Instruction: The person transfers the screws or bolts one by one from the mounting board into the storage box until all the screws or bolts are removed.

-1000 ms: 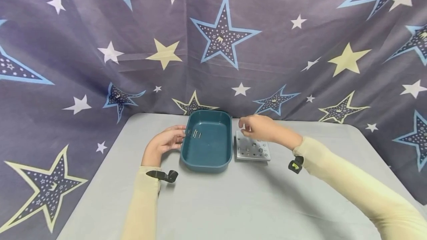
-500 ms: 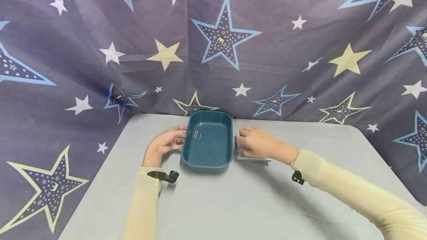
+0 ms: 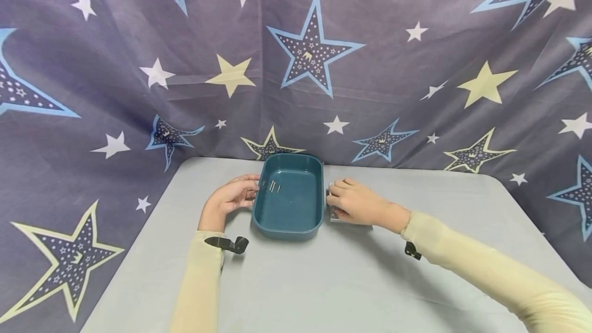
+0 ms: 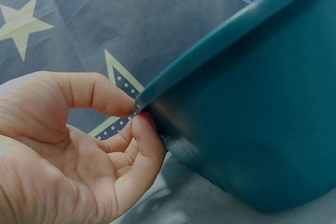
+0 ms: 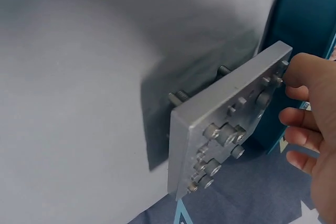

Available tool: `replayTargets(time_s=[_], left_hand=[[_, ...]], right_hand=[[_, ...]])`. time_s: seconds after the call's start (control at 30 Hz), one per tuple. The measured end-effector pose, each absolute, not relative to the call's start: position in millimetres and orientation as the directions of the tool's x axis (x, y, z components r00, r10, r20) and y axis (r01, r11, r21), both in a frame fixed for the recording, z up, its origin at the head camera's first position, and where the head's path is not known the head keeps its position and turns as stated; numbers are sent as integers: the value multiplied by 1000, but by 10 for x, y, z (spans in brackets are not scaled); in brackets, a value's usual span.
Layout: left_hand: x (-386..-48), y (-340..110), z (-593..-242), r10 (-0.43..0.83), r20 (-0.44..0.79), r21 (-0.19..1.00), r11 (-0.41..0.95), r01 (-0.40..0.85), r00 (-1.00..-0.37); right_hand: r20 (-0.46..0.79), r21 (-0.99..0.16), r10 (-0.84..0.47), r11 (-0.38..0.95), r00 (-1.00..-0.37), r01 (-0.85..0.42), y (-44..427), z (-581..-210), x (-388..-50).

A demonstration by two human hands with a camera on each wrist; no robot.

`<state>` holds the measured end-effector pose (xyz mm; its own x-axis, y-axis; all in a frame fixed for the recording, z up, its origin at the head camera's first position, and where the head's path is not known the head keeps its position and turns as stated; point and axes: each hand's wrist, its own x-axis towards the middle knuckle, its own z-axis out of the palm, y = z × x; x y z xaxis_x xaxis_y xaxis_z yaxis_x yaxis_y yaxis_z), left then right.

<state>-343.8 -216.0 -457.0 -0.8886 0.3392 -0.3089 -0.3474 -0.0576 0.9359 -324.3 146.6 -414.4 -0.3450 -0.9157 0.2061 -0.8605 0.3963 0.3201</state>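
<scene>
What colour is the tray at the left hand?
The tray is dark teal, showing best in the head view.

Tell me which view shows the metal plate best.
The right wrist view: the metal plate is large there, its edge and many bolts visible. In the head view, the right hand covers most of it, leaving mainly left and near edges. The left wrist view doesn't show it.

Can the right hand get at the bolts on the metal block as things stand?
Probably yes: the right hand is at one end of the metal block, and the bolts in the right wrist view stick out uncovered.
</scene>
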Motion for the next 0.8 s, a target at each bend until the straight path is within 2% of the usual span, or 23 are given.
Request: replayTargets(time_s=[0.23, 0.8], left_hand=[[-3435, -2157, -4567, 334, -309, 936, -61, -348, -890], [-3434, -2164, -4578, 338, -306, 936, -66, -347, -890]], right_hand=[[199, 356, -921, 387, -336, -850, 1462, -4191, -3263], [164, 405, -917, 399, -364, -823, 1425, -4197, -3261]])
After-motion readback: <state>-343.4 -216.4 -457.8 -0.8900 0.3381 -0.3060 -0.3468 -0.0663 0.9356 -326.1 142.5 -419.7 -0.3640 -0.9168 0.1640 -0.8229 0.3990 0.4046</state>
